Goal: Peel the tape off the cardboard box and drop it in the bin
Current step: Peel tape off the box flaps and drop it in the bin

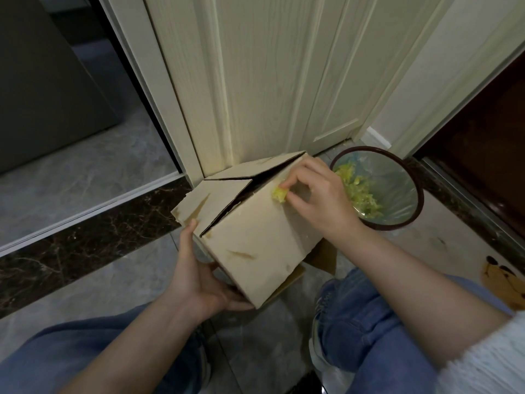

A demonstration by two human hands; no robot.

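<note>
Right hand: fingers curled, thumb and fingertips pinching a crumpled yellow tape wad against the cardboard box near its upper right edge. The bin lies just right of this hand. Left hand cradles the box's lower corner.

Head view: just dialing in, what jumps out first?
The cardboard box, tilted in mid-frame against the door, with the left hand gripping its lower corner. The right hand pinches a crumpled yellow tape wad at the box's upper face. Just right stands the bin, already holding yellow scraps.
</note>
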